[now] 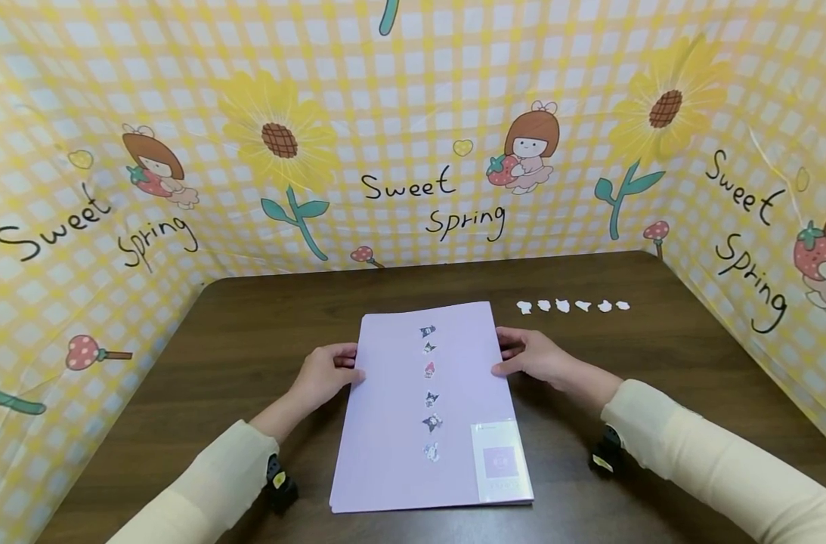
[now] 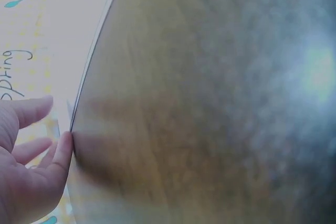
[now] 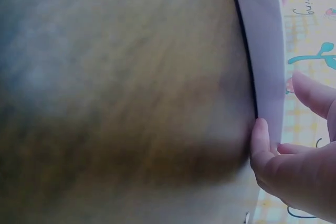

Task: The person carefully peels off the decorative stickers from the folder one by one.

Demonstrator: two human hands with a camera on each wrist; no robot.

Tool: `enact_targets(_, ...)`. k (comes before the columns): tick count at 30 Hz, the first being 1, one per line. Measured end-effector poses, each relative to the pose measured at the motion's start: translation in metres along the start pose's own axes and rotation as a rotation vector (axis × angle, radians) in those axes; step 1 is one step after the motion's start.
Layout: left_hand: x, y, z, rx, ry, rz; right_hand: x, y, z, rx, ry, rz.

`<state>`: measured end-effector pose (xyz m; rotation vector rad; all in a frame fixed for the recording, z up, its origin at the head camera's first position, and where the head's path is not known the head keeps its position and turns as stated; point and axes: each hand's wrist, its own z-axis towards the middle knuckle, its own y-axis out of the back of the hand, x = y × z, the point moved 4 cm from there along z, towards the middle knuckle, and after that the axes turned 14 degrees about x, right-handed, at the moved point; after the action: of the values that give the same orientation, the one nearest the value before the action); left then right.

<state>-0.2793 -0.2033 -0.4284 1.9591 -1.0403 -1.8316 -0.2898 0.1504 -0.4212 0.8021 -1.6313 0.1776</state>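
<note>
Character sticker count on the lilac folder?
6, in one column down the lilac folder. Far to near: dark sticker, second dark sticker, pink sticker, third dark sticker, fourth dark sticker, pale sticker. None looks covered.

The folder (image 1: 392, 412) is lilac, the backdrop (image 1: 399, 113) yellow-checked

**Yellow-and-white gingham cloth (image 1: 399, 91) hung round dark wood-grain table (image 1: 249, 325)**

The table is bordered at the back and on both sides by the cloth, on which large sunflowers (image 1: 279, 140), strawberry-holding girls (image 1: 527, 147), small yellow hearts (image 1: 463, 147) and black "Sweet Spring" lettering (image 1: 409, 185) are printed. Six small, irregular white cut-outs (image 1: 562, 305) are laid in a row near the table's back edge, toward the right.
</note>
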Motion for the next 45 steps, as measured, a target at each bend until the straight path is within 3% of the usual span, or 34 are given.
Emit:
enact_targets(6,-0.005,0.005,0.002,0.055,-0.066,0.021,0.011,0.010,0.002,-0.036,-0.002,-0.034)
enact_targets(10,-0.010,0.006,0.004,0.111,-0.125,0.117,0.022,0.016,0.007,-0.048,-0.001,-0.044)
enact_targets(16,-0.016,-0.001,0.008,0.232,-0.242,0.331,0.035,0.015,0.023,-0.018,0.043,-0.040)
enact_targets(24,-0.021,-0.018,0.013,0.380,-0.239,0.543,0.046,0.006,0.052,0.045,0.082,-0.121)
enact_targets(32,-0.023,-0.028,0.022,0.416,-0.237,0.717,0.051,0.000,0.081,0.137,0.094,-0.219)
enact_targets(39,-0.024,-0.033,0.024,0.436,-0.251,0.750,0.056,-0.006,0.099,0.176,0.085,-0.322)
enact_targets(45,-0.024,-0.034,0.023,0.450,-0.225,0.782,0.059,-0.014,0.110,0.214,0.072,-0.420)
